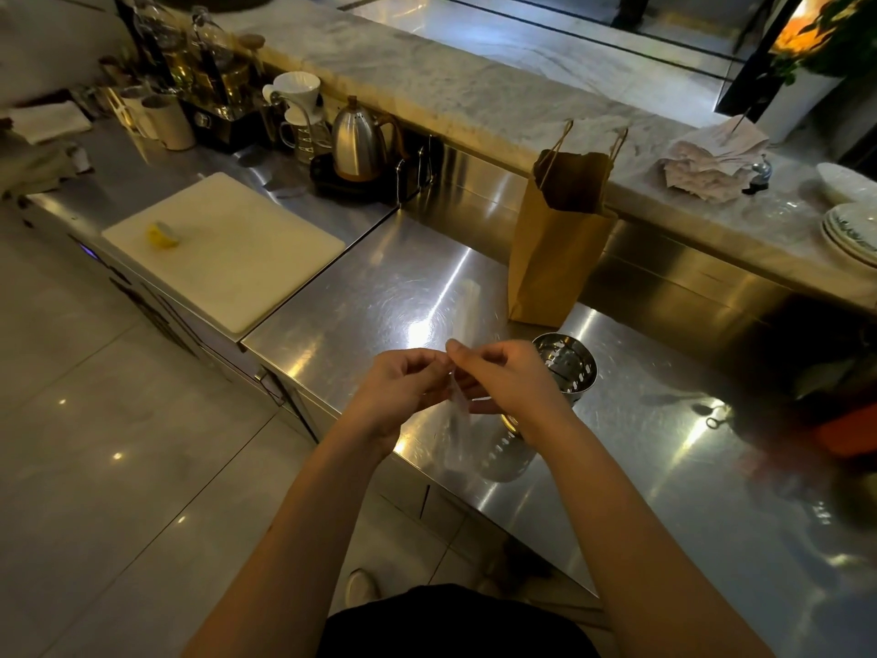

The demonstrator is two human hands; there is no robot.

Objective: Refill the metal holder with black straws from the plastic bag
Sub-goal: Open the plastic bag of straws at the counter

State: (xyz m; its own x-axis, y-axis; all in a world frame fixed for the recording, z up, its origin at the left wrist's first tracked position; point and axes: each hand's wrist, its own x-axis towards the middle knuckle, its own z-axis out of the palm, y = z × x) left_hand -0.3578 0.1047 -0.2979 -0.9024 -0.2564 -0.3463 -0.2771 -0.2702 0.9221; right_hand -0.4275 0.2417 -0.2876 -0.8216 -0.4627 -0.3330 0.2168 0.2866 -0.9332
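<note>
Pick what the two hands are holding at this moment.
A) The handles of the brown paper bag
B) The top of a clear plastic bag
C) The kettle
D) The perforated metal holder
B: the left hand and the right hand pinch the top of the clear plastic bag, which hangs between them above the steel counter. The brown paper bag stands apart, farther back.

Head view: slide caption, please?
Left hand and right hand pinch the clear bag over the counter near a metal holder.
</note>
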